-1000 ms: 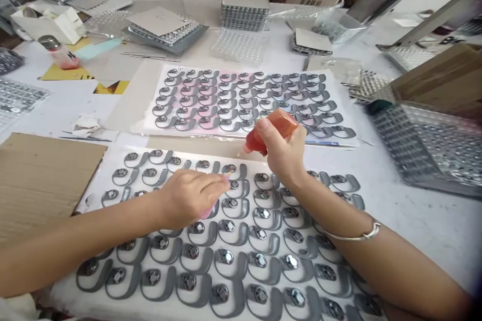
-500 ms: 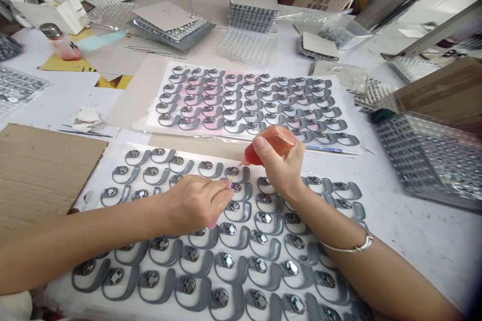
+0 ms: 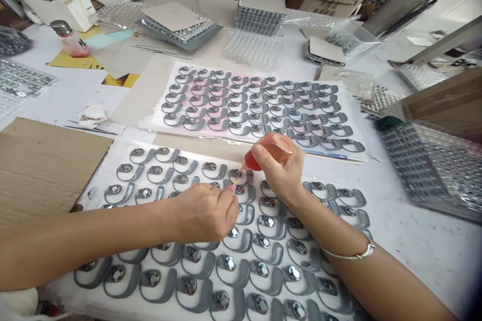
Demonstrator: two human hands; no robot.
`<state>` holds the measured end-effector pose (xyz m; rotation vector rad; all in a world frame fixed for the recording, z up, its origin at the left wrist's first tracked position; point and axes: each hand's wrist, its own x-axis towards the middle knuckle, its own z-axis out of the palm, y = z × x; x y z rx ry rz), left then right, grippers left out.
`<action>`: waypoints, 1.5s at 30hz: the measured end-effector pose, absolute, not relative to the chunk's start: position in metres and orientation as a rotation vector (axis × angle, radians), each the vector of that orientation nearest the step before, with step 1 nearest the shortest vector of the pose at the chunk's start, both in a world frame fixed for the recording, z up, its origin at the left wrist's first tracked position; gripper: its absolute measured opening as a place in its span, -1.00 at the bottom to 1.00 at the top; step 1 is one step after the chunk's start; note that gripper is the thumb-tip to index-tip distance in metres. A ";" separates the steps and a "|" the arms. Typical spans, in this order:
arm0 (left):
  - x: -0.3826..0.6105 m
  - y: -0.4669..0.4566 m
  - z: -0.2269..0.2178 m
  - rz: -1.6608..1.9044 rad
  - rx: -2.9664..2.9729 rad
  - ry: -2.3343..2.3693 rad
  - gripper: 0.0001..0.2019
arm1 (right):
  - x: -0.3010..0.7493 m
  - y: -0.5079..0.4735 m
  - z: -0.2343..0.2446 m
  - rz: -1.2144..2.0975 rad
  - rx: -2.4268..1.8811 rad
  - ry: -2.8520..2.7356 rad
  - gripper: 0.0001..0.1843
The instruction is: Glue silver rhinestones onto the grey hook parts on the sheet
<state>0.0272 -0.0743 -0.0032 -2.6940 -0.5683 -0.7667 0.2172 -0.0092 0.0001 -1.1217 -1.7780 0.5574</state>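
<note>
My left hand (image 3: 205,212) is closed around a thin pink stick (image 3: 235,186) with a yellowish tip, which points at a round metal piece on a grey curved strip (image 3: 241,174). In my right hand (image 3: 284,173) is a small squeeze bottle (image 3: 269,152) of orange-red liquid, tilted with its nozzle low beside the same piece. Whether tip or nozzle touches it I cannot tell. Rows of similar grey curved pieces with round faceted metal centres lie on the white sheet (image 3: 88,233) under both hands. My forearms hide several of them.
Behind lies a second sheet (image 3: 161,119) of similar pieces. Cardboard (image 3: 48,165) is at the left, clear plastic trays (image 3: 417,160) at the right. A capped bottle (image 3: 71,40) and a white box (image 3: 64,7) stand back left; stacked trays (image 3: 259,12) stand at the back.
The whole view has shifted slightly, so the table appears a little further right. My left hand has turned slightly, hiding the stick's lower end. Both hands keep their hold.
</note>
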 end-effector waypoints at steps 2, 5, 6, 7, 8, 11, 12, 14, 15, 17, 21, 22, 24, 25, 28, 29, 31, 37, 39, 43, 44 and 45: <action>0.027 -0.075 -0.004 -0.755 -2.689 -0.570 -0.87 | 0.216 -0.009 0.000 0.538 -1.122 -1.780 -0.61; 0.028 -0.075 -0.005 -0.731 -2.686 -0.573 -0.88 | 0.216 -0.009 0.000 0.535 -1.135 -1.788 -0.60; 0.028 -0.075 -0.004 -0.724 -2.689 -0.576 -0.89 | 0.216 -0.010 0.000 0.549 -1.140 -1.792 -0.60; 0.028 -0.075 -0.004 -0.716 -2.693 -0.577 -0.90 | 0.216 -0.010 0.000 0.563 -1.146 -1.792 -0.60; 0.028 -0.075 -0.004 -0.707 -2.696 -0.577 -0.90 | 0.216 -0.010 0.000 0.573 -1.151 -1.791 -0.60; 0.028 -0.075 -0.002 -0.673 -2.702 -0.577 -0.92 | 0.215 -0.010 0.000 0.570 -1.156 -1.790 -0.61; 0.028 -0.075 -0.002 -0.670 -2.699 -0.576 -0.92 | 0.215 -0.010 0.000 0.560 -1.155 -1.789 -0.61; 0.028 -0.075 -0.001 -0.681 -2.697 -0.573 -0.93 | 0.215 -0.010 0.000 0.543 -1.149 -1.787 -0.61; 0.028 -0.075 -0.001 -0.686 -2.700 -0.573 -0.92 | 0.215 -0.009 0.000 0.535 -1.145 -1.783 -0.61; 0.028 -0.075 -0.001 -0.689 -2.706 -0.576 -0.91 | 0.215 -0.009 -0.001 0.524 -1.142 -1.780 -0.61; 0.029 -0.075 -0.001 -0.700 -2.710 -0.574 -0.90 | 0.216 -0.009 -0.002 0.515 -1.133 -1.790 -0.63; 0.029 -0.075 -0.001 -0.703 -2.709 -0.575 -0.91 | 0.216 -0.009 -0.002 0.512 -1.128 -1.790 -0.64; 0.028 -0.075 -0.001 -0.693 -2.707 -0.579 -0.90 | 0.215 -0.008 -0.002 0.499 -1.115 -1.787 -0.63; 0.028 -0.075 -0.001 -0.685 -2.705 -0.580 -0.90 | 0.215 -0.008 -0.002 0.489 -1.111 -1.783 -0.63; 0.028 -0.075 -0.003 -0.674 -2.697 -0.571 -0.93 | 0.216 -0.008 -0.003 0.476 -1.106 -1.769 -0.65; 0.028 -0.075 -0.003 -0.677 -2.695 -0.570 -0.93 | 0.216 -0.008 -0.004 0.478 -1.106 -1.766 -0.65; 0.028 -0.075 -0.004 -0.688 -2.690 -0.573 -0.93 | 0.217 -0.008 -0.006 0.485 -1.105 -1.771 -0.65; 0.029 -0.075 -0.004 -0.698 -2.692 -0.594 -0.92 | 0.218 -0.009 -0.010 0.442 -1.053 -1.787 -0.69; 0.029 -0.075 -0.004 -0.706 -2.688 -0.597 -0.92 | 0.218 -0.009 -0.010 0.420 -1.022 -1.784 -0.71; 0.029 -0.075 -0.004 -0.699 -2.676 -0.600 -0.90 | 0.220 -0.008 -0.011 0.470 -0.996 -1.723 -0.69; 0.028 -0.075 -0.004 -0.697 -2.676 -0.601 -0.89 | 0.221 -0.008 -0.011 0.478 -1.000 -1.702 -0.68; 0.028 -0.075 -0.003 -0.698 -2.676 -0.603 -0.89 | 0.221 -0.008 -0.011 0.480 -1.009 -1.689 -0.68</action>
